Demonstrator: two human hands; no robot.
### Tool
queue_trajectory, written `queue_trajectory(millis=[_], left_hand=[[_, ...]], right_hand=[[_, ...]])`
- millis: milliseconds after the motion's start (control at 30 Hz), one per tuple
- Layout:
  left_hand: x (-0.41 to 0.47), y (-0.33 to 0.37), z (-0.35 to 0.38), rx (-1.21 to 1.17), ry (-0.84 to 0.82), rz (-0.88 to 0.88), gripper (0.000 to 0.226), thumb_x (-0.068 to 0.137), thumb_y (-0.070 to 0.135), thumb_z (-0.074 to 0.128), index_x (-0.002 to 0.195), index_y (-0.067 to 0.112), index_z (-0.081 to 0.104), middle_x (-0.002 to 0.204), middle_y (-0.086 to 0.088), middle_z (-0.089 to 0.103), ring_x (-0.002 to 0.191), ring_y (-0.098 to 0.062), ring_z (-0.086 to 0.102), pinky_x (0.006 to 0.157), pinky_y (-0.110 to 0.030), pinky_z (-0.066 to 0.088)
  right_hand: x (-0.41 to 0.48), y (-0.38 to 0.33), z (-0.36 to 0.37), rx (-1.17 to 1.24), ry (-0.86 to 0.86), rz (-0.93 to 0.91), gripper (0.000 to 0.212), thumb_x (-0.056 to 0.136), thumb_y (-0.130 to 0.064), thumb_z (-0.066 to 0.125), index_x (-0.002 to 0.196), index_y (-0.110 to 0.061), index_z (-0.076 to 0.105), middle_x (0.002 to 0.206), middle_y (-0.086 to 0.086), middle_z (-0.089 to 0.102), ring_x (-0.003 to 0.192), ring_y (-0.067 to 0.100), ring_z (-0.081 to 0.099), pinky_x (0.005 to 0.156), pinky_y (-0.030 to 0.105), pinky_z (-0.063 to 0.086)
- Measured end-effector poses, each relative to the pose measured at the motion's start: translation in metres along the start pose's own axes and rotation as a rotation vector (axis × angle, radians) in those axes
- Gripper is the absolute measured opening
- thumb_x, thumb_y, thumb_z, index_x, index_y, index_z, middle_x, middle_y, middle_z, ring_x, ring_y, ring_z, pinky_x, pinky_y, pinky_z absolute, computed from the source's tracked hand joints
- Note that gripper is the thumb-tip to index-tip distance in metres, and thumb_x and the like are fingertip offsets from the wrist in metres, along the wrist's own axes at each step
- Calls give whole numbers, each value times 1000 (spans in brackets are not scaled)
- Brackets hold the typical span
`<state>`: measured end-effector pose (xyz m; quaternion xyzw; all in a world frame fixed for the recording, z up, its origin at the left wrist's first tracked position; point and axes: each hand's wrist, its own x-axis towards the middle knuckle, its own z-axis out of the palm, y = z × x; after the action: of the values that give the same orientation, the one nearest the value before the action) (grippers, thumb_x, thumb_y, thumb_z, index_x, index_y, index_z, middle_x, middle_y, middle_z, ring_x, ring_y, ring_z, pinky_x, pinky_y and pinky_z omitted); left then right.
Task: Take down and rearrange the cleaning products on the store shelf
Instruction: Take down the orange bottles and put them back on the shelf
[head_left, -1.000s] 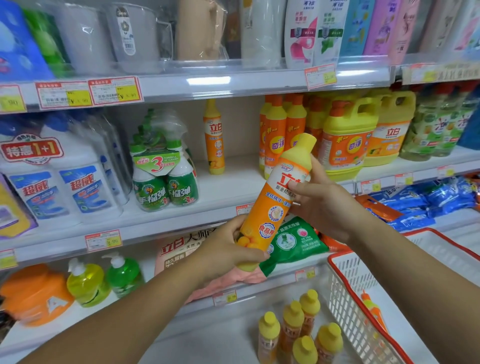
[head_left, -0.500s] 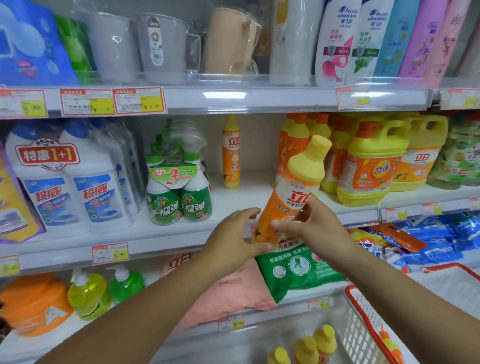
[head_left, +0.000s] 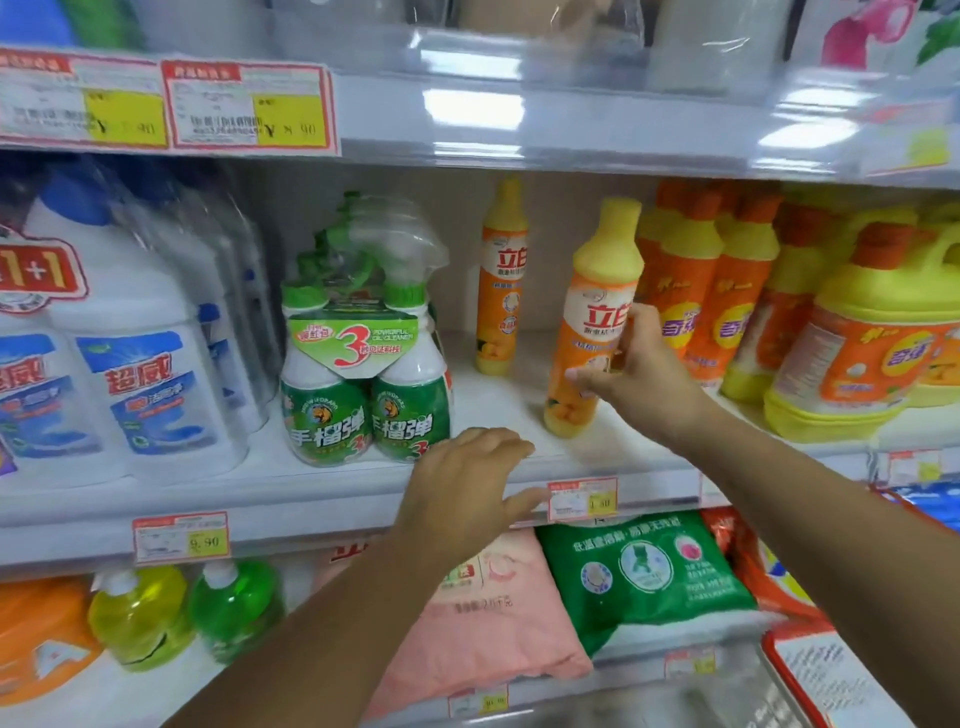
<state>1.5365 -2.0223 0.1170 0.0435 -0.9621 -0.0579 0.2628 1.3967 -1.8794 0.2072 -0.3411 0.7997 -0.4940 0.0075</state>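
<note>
Store shelf (head_left: 498, 410), middle tier, with a bare gap between the green spray pack (head_left: 363, 374) and the orange bottle row (head_left: 727, 291). My right hand (head_left: 644, 379) grips the dish-soap bottle (head_left: 597, 291) round its label, fingers curled; its base is on the shelf, leaning slightly. One matching bottle (head_left: 501, 280) stands behind it, near the back wall. My left hand (head_left: 467, 483) holds nothing, fingers loosely spread at the shelf's front edge; whether it touches, I cannot tell. Judgement: rearranging barely begun, with two bottles placed and most of the gap unfilled.
</note>
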Motion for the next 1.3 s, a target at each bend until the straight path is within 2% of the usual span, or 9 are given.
queue_trajectory(millis=[67,167,267,433,600,833,967,1067,1300], left_hand=[[0,-5,5,21,59,14,48,84,65,51,114,33,69,119,15,67,108,-9,62,83,-26,50],[-2,-5,11,25,118,35,45,81,65,50,105,33,71,110,16,69,100,-6,64,76,-24,52],[-3,-6,15,25,171,58,42,82,63,53,104,31,71,110,16,69,101,-6,63,77,-24,51],[-4,-7,20,58,222,80,39,84,60,57,105,30,71,111,14,70,104,-5,63,80,-24,47],[-4,-7,23,63,242,69,40,83,59,57,104,29,72,111,13,71,103,-6,64,83,-22,39],[-4,-6,20,68,174,41,41,84,62,54,107,32,71,113,15,70,105,-4,63,82,-24,47],[-5,-4,13,-5,143,30,43,81,62,59,110,33,69,115,17,68,106,-3,61,84,-24,47],[-9,-7,4,-66,136,86,49,81,60,58,118,29,67,123,13,66,110,-7,59,87,-26,52],[-34,-37,-23,-75,202,83,46,81,56,54,110,25,72,109,14,70,100,-5,58,77,-22,52]], right_hand=[[13,4,5,23,22,51,71,87,-11,74,141,-12,29,120,2,57,106,20,61,76,24,54],[31,13,12,-12,26,72,73,91,-15,70,149,-16,25,132,3,55,117,22,57,94,35,50],[45,24,24,-51,50,48,69,96,-18,63,152,-18,22,142,6,52,127,25,53,104,37,44],[63,42,40,-61,117,-9,59,100,-18,56,150,-15,25,140,8,54,126,27,54,98,27,38],[81,49,49,-18,108,7,58,102,-22,52,152,-16,22,142,7,53,128,27,54,104,34,41],[90,44,55,-27,63,103,65,105,-30,45,158,-21,8,151,3,44,132,26,49,97,26,35],[63,46,56,-229,55,159,58,103,-36,48,153,-15,26,145,10,52,130,33,50,106,36,37],[40,42,56,-241,188,29,41,99,-36,55,134,-14,52,121,10,66,113,30,60,95,41,48],[48,5,83,-175,95,56,45,94,-38,65,128,-10,56,122,9,67,111,29,62,85,31,45]])
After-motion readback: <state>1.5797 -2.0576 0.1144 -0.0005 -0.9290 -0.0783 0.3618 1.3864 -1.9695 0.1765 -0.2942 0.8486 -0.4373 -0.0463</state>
